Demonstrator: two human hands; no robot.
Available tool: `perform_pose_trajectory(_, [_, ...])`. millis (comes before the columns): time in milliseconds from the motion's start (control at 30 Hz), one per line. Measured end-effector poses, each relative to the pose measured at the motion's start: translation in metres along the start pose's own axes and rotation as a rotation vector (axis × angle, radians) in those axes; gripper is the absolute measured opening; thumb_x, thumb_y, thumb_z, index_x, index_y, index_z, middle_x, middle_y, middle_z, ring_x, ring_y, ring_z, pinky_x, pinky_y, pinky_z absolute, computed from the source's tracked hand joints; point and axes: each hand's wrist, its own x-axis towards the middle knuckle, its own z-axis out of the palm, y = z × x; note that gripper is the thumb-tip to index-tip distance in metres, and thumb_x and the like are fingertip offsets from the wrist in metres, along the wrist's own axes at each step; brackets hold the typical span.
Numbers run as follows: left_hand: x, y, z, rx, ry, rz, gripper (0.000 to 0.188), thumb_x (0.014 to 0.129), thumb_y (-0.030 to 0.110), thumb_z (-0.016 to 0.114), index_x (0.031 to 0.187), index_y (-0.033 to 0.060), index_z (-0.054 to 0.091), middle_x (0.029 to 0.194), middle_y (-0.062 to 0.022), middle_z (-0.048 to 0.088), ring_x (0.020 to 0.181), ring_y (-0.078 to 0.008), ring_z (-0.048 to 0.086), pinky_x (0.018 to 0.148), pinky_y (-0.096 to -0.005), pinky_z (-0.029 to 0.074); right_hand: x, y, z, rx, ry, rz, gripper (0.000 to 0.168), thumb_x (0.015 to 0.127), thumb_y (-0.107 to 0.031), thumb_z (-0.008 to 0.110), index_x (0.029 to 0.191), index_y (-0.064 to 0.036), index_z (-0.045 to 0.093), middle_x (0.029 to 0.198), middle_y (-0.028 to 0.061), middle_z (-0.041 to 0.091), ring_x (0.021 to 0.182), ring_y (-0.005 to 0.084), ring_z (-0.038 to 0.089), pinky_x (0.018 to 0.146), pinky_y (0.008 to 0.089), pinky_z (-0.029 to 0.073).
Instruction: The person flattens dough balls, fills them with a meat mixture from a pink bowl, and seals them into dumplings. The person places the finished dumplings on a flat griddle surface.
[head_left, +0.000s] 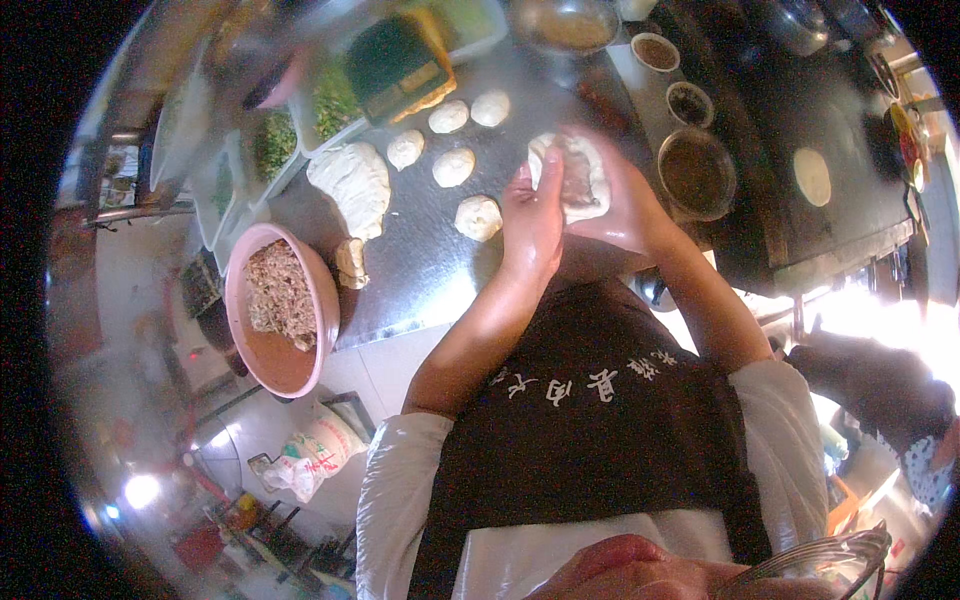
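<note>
A round piece of dough (598, 161) with a raised, uneven rim and a pale pinkish middle is held between my two hands above the metal worktop. My left hand (534, 206) grips its near left edge, thumb laid over the rim. From the right, my right hand (624, 199) cups it from beneath and along the side; most of those fingers are hidden. Left of my hands, several dough balls, such as the nearest dough ball (478, 217), rest on the worktop (420, 240). Beyond them lies a large slab of dough (352, 187), with a small dough scrap (351, 264) at its lower end.
A pink bowl of minced filling (281, 292) stands at the worktop's left edge. Chopped greens (334, 97) sit in trays behind. To the right are a round metal pan (696, 174), small bowls (690, 104) and a dark griddle (847, 217) bearing a flat dough round (812, 177).
</note>
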Motion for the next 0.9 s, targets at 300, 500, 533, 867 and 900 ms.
perform_pose_trajectory(300, [-0.001,0.001,0.0,0.349,-0.041,0.37,0.039,0.084,0.002,0.055,0.123,0.006,0.051,0.113,-0.0087,0.056,0.102,-0.0164,0.053,0.093,-0.0295,0.04,-0.005,0.011,0.007,-0.041,0.038,-0.155,0.087,0.05,-0.011,0.081,0.126,-0.002,0.039,0.115,0.0148,0.05,0.111,0.0254,0.048,0.097,0.0349,0.035])
perform_pose_trajectory(500, [-0.013,0.025,-0.001,0.163,-0.213,0.256,0.06,0.085,0.003,0.051,0.139,0.0081,0.027,0.135,-0.013,0.038,0.126,-0.0208,0.034,0.103,-0.0317,0.028,-0.007,0.001,0.011,0.009,0.02,-0.124,0.081,0.051,-0.01,0.08,0.123,-0.005,0.043,0.114,0.0116,0.051,0.11,0.023,0.049,0.095,0.0333,0.037])
perform_pose_trajectory(533, [-0.018,0.031,0.003,-0.088,-0.195,0.17,0.061,0.086,0.006,0.051,0.14,0.0075,0.023,0.137,-0.0129,0.035,0.127,-0.021,0.032,0.104,-0.0316,0.027,-0.009,-0.002,0.01,-0.016,0.039,-0.132,0.08,0.052,-0.01,0.08,0.123,-0.005,0.043,0.114,0.0112,0.051,0.109,0.0225,0.049,0.095,0.033,0.037])
perform_pose_trajectory(867, [-0.035,-0.005,-0.016,0.571,-0.108,0.496,0.058,0.082,-0.003,0.041,0.138,0.0016,0.026,0.139,-0.0131,0.034,0.126,-0.0233,0.034,0.105,-0.032,0.024,-0.012,-0.005,0.024,-0.128,0.052,-0.242,0.057,0.054,-0.002,0.07,0.108,-0.005,0.051,0.104,0.0121,0.054,0.1,0.0278,0.053,0.088,0.0344,0.041])
perform_pose_trajectory(900, [-0.035,-0.003,-0.017,0.51,-0.134,0.443,0.056,0.085,0.001,0.042,0.139,0.0031,0.026,0.14,-0.0123,0.033,0.126,-0.0219,0.034,0.105,-0.032,0.025,-0.012,-0.006,0.024,-0.128,0.056,-0.236,0.056,0.054,-0.003,0.071,0.106,-0.004,0.051,0.104,0.0116,0.055,0.1,0.027,0.053,0.088,0.0344,0.041])
